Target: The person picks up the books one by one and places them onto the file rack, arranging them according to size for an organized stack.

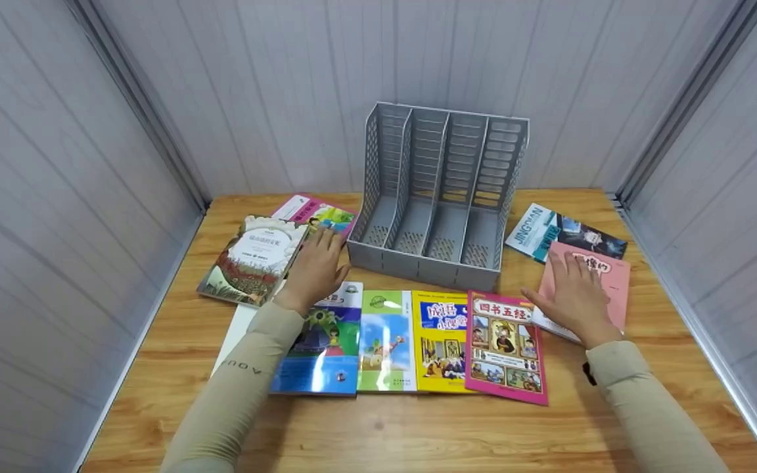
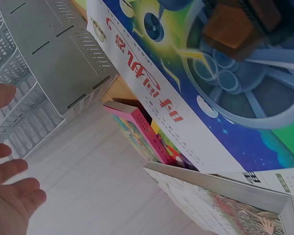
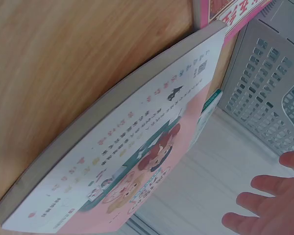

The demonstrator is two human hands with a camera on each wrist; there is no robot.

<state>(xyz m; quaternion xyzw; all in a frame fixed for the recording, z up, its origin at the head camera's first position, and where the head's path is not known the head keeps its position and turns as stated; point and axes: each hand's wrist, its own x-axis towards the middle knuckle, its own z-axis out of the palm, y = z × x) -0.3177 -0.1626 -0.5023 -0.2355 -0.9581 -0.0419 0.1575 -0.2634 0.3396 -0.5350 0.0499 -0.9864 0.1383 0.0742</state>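
My left hand (image 1: 318,268) reaches over the books on the left, fingers extended and holding nothing. Under and around it lie a book with a white floral cover (image 1: 263,253), a pink-and-green book (image 1: 306,211) and a blue book (image 1: 327,348). In the left wrist view the spread fingers (image 2: 10,171) show apart from the blue book. On the right, my right hand (image 1: 575,295) hovers over a pink book (image 1: 617,289), fingers straight and spread. The right wrist view shows its fingertips (image 3: 264,183) off the pink book's cover (image 3: 152,161).
A grey file rack (image 1: 424,259) with several upright slots stands at the back centre. In front lie a green book (image 1: 385,341), a yellow book (image 1: 441,355) and a magenta-edged book (image 1: 506,348). A teal-and-black book (image 1: 566,233) lies at the back right. Panelled walls (image 1: 313,85) enclose the table.
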